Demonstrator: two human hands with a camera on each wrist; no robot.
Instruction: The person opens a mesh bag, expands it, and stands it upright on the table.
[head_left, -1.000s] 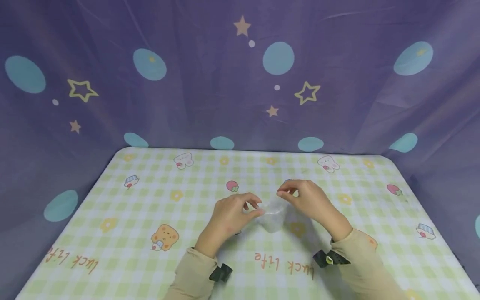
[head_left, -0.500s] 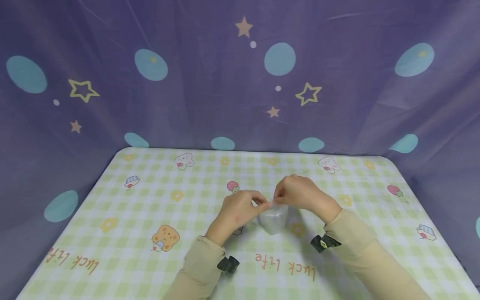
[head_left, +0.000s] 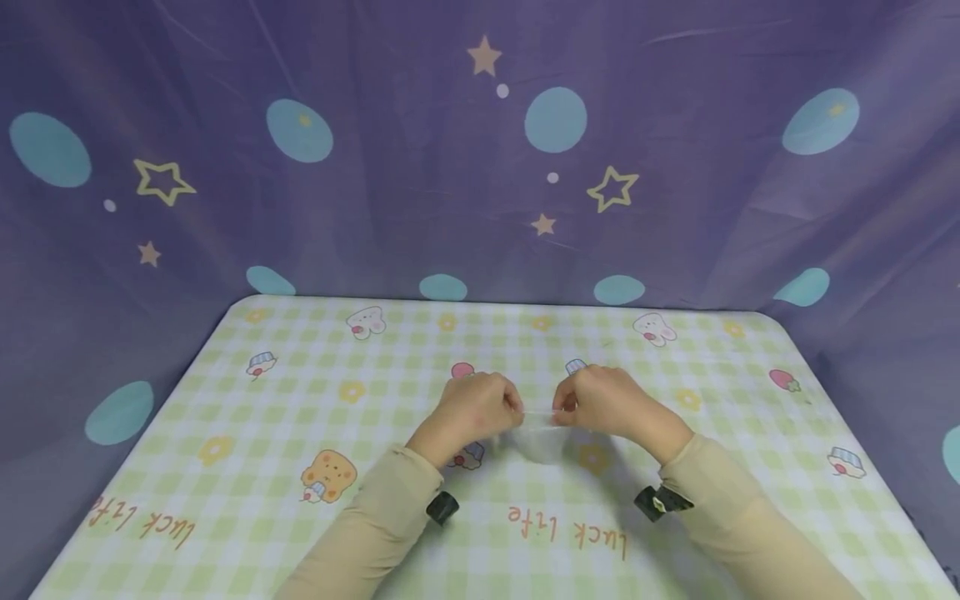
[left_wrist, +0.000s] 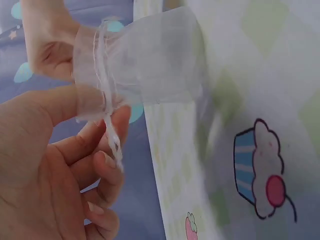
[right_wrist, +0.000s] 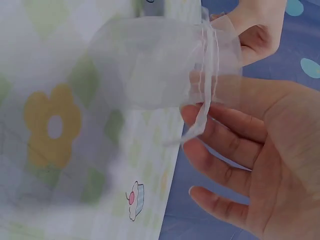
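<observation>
A small sheer white drawstring pouch (head_left: 542, 446) hangs upright between my two hands, low over the tablecloth. My left hand (head_left: 476, 408) pinches one side of its mouth between thumb and fingers. On the opposite side, my right hand (head_left: 607, 402) pinches the rim in the same way, so the top edge is stretched straight. In the left wrist view a white ribbon drawstring (left_wrist: 113, 137) dangles by the curled fingers; the right wrist view shows another ribbon end (right_wrist: 199, 122). Through the pale fabric (right_wrist: 145, 65) I cannot tell whether anything lies inside.
The table (head_left: 405, 542) has a green-and-white checked cloth with printed flowers, cupcakes and lettering. Behind it hangs a purple curtain (head_left: 420, 167) with stars and blue ovals. Dark wrist straps (head_left: 442, 507) sit at both cuffs.
My right hand, earlier raised apart from the pouch, came in to its top beside the left hand. Both hands then moved apart sideways, now stretching the mouth between them.
</observation>
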